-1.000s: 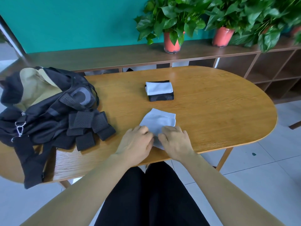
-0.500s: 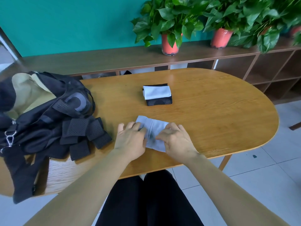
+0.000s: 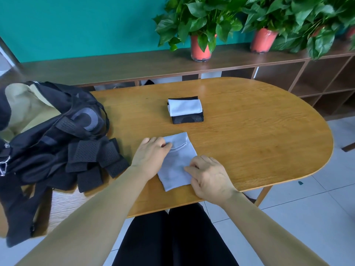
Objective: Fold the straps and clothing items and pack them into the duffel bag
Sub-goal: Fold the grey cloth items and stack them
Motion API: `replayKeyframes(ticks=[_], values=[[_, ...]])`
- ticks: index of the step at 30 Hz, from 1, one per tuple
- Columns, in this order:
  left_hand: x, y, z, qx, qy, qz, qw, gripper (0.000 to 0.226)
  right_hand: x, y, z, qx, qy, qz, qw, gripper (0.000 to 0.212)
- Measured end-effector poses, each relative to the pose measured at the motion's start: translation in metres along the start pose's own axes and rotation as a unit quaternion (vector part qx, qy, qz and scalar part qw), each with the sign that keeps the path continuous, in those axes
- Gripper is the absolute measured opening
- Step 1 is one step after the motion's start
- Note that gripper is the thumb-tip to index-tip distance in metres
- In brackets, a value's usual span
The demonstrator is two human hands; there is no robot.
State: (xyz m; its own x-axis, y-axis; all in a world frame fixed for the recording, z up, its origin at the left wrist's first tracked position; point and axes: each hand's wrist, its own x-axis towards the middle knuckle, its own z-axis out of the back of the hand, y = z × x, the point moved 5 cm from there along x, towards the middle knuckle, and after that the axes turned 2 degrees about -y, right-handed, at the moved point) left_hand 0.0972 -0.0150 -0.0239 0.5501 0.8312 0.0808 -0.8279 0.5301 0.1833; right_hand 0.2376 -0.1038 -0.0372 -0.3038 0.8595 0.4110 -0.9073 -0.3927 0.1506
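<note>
A pale grey cloth (image 3: 177, 160) lies folded lengthwise near the table's front edge. My left hand (image 3: 151, 152) rests on its far left corner, fingertips pinching the fabric. My right hand (image 3: 209, 175) presses on its near right side, thumb and fingers on the cloth. Behind them sits a small stack: a folded white cloth (image 3: 184, 107) on a folded black item (image 3: 189, 119). An open black duffel bag (image 3: 48, 131) with a tan lining lies at the table's left, its black mesh straps (image 3: 96, 160) spilling beside it.
The oval wooden table (image 3: 259, 141) stretches to the right. Behind it runs a low wooden shelf (image 3: 115, 62) with potted plants (image 3: 199, 25) in red pots. My black-trousered legs are under the front edge.
The grey cloth has been folded narrower and turned lengthwise. My left hand moved to its far corner and my right hand to its near side.
</note>
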Motion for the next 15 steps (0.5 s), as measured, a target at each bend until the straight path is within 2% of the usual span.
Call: replayKeyframes(ticks=[4,6,8,10,13,15], values=[[-0.001,0.004,-0.001,-0.012,0.004,-0.027,1.000,0.074,0.001,0.008,-0.003,0.009,0.003,-0.004,1.000,0.026],[-0.009,0.002,0.002,-0.045,-0.043,-0.044,0.997,0.076,0.000,0.011,0.002,0.023,-0.014,-0.002,1.000,0.024],[-0.025,-0.003,0.008,-0.081,-0.100,-0.057,0.990,0.068,-0.003,0.011,0.011,0.037,-0.032,-0.003,0.999,0.024],[-0.048,-0.010,0.010,-0.112,-0.121,-0.064,0.984,0.055,-0.009,0.010,0.016,0.031,-0.019,0.001,0.999,0.034],[-0.083,-0.023,0.004,-0.131,-0.096,-0.089,0.983,0.052,-0.021,0.008,0.014,0.007,0.053,0.025,0.998,0.059],[-0.098,-0.026,-0.002,-0.127,-0.086,-0.095,0.984,0.056,-0.031,0.009,0.011,0.005,0.091,0.033,0.995,0.066]])
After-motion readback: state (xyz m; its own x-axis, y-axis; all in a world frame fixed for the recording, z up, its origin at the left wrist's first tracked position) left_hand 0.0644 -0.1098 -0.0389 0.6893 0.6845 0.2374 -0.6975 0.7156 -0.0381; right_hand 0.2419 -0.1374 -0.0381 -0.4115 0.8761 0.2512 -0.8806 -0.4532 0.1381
